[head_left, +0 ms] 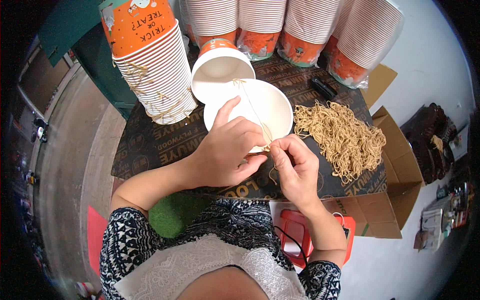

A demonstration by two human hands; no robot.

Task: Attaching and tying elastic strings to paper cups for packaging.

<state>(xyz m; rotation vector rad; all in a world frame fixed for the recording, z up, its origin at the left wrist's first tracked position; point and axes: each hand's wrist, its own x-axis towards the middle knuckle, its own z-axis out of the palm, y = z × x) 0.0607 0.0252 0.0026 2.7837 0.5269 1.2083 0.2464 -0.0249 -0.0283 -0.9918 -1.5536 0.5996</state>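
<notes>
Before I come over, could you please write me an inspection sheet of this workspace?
Surface: dark table with gold print.
Job's things: round white-lined paper bucket at the hands; heaped tan string to its right; inverted orange-and-white bucket stack, left.
Clutter: small black object; plastic-wrapped bucket stacks behind.
Hands: left hand at the bucket's near rim, exact grip unclear; right hand pinching thin tan string there.
Cables: thin black cord below the table edge.
Surroundings: open brown cardboard box, right; grey paved ground, left.

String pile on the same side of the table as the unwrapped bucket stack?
No: the string pile lies on the right of the table, the unwrapped bucket stack on the left.
</notes>
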